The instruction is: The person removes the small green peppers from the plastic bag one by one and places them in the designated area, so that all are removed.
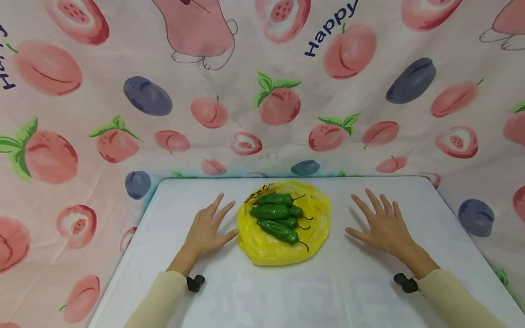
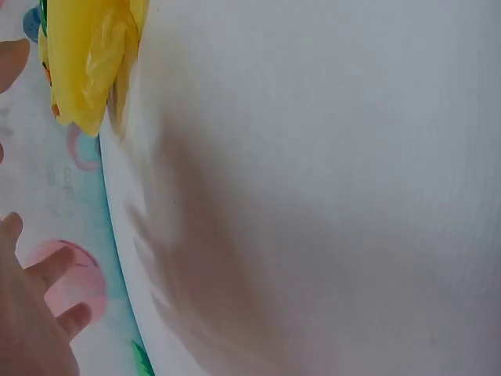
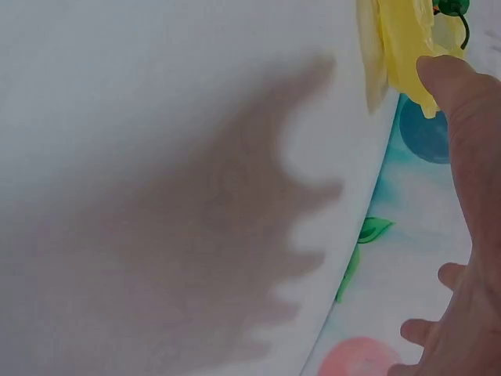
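Note:
Several green peppers with dark curved stems lie in a heap on a yellow plastic bag near the middle of the table. My left hand is spread just left of the bag, its thumb tip close to the yellow edge and nothing in its grasp. Off to the right, my right hand hovers with its fingers fanned apart, a wider gap between it and the bag. In the left wrist view the yellow bag shows at the top left; the right wrist view has a pepper at its upper edge.
The white table carries the bag and ends at a straight far edge. Behind and beside it hangs a pink cloth printed with fruit. Small black devices sit at both wrists, by the beige sleeves.

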`<state>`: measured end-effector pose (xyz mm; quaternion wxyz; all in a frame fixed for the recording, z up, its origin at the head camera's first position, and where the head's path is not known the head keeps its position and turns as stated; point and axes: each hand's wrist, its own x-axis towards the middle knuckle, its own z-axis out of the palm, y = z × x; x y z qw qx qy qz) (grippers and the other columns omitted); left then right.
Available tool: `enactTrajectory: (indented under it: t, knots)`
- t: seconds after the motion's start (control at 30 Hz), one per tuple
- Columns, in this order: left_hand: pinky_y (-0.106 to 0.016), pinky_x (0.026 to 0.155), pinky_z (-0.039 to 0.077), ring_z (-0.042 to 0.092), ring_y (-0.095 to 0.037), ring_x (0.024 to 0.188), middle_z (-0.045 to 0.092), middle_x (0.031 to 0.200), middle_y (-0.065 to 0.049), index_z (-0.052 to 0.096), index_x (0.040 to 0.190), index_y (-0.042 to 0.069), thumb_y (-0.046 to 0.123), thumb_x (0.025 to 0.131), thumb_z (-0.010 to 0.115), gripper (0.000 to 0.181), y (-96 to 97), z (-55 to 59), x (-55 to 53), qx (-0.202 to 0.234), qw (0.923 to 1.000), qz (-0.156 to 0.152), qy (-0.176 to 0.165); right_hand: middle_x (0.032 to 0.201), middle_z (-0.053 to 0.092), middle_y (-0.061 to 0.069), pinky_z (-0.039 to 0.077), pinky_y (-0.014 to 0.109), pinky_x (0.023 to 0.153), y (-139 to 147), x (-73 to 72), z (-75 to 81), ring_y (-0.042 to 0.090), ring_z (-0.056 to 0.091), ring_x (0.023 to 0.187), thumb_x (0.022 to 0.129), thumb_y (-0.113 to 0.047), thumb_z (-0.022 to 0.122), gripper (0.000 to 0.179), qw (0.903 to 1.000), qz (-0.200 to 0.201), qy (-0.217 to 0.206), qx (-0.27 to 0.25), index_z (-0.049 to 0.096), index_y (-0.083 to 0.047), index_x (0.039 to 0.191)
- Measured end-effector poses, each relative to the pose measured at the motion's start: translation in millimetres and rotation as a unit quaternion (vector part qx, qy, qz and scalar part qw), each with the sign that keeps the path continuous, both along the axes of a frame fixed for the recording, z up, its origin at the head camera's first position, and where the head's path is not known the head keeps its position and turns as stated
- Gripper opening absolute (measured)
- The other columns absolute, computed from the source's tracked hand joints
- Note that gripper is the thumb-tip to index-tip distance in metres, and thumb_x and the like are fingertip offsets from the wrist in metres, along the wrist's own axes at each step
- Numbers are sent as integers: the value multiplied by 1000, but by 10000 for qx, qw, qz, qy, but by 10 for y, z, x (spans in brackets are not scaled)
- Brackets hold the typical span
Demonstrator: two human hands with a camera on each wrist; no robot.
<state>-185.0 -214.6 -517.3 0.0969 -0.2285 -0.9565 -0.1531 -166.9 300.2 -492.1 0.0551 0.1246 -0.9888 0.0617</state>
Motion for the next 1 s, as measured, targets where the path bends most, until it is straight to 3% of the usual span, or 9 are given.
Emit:
enactTrajectory:
  t: [0.13, 0.37, 0.57, 0.77, 1.0]
  knots:
    - [-66, 106, 42, 53, -38, 133, 13, 172, -1, 40, 157, 31, 58, 93, 66, 75, 68, -29, 69, 513, 9981, -188, -286, 164, 19, 25, 20, 81, 109, -8, -14, 29, 62, 28, 137, 81, -61, 77, 104, 9997, 201, 116, -115, 22, -28, 164]
    - [-68, 107, 41, 45, -43, 141, 23, 170, -2, 55, 144, 22, 53, 92, 69, 61, 209, -13, 153, 1313, 9862, -388, -934, 163, 25, 23, 30, 78, 105, -46, -63, 82, 55, 36, 134, 83, -53, 80, 96, 9973, 553, 198, -429, 30, -27, 161]
    - [-62, 108, 44, 56, -35, 132, 26, 169, -4, 59, 136, 20, 48, 92, 72, 54, 305, -9, 164, 1672, 9751, -574, -1343, 160, 30, 24, 33, 77, 103, -108, -117, 135, 56, 40, 130, 86, -49, 80, 91, 9941, 832, 249, -646, 33, -26, 160]
    - [-61, 114, 37, 37, -33, 149, 29, 168, -3, 62, 121, 20, 43, 91, 74, 40, 361, -40, 163, 1731, 9733, -621, -1374, 159, 33, 22, 34, 77, 104, -191, -186, 178, 52, 41, 132, 87, -49, 79, 89, 9924, 988, 218, -702, 33, -27, 159]
    - [-56, 119, 33, 38, -31, 148, 40, 162, -6, 60, 113, 21, 42, 90, 76, 36, 366, -97, 118, 1882, 9703, -645, -1378, 158, 36, 21, 39, 75, 101, -322, -283, 262, 51, 45, 129, 89, -48, 77, 87, 9885, 1239, 143, -850, 34, -25, 160]
